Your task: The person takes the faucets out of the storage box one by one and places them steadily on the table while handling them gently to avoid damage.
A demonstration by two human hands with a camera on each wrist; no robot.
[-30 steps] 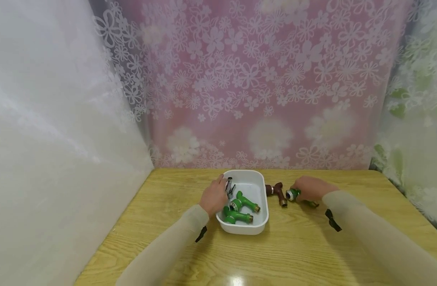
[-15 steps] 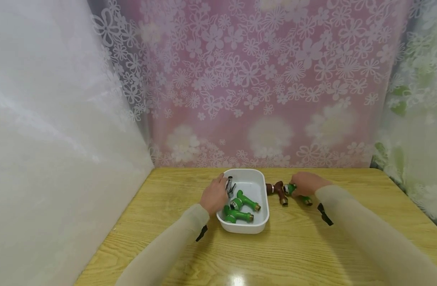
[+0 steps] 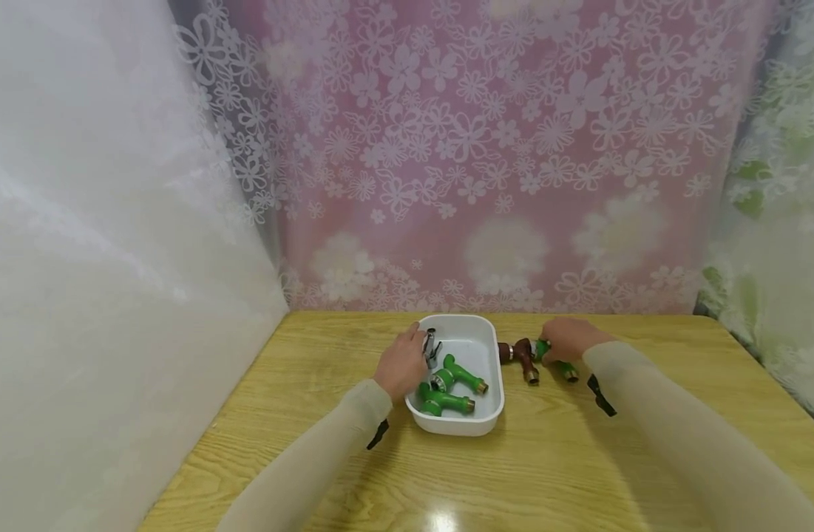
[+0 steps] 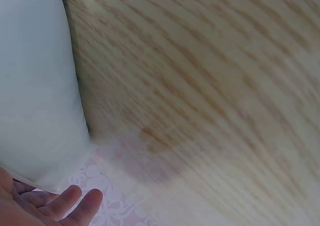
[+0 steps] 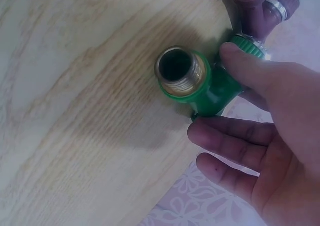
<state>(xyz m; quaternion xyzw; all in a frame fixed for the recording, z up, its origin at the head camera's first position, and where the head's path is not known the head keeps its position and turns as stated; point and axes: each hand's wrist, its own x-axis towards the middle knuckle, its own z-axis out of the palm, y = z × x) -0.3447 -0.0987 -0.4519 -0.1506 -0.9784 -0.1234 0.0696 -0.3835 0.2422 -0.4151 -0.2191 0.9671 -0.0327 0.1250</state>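
Note:
A white tray point(image 3: 460, 427) stands mid-table with two green taps point(image 3: 455, 403) and a silver tap point(image 3: 433, 347) in it. My left hand point(image 3: 401, 366) rests on its left rim beside the silver tap. In the left wrist view several fingers point(image 4: 82, 208) stretch loosely past the rim; the thumb is hidden. My right hand point(image 3: 571, 338) holds another green tap point(image 5: 215, 93) on the table right of the tray, thumb and fingers on its body. Its brass threaded end points toward the right wrist camera. Its ribbed green collar meets or nearly meets a brown tap point(image 3: 526, 362).
The brown tap lies on the wooden table point(image 3: 353, 473) against or very close to the tray's right side. A pink flowered curtain point(image 3: 486, 148) hangs behind the table's back edge, with a white sheet point(image 3: 100, 222) at the left.
My right hand has moved left with the green tap, bringing it up to the brown tap. My left hand and the tray have stayed in place.

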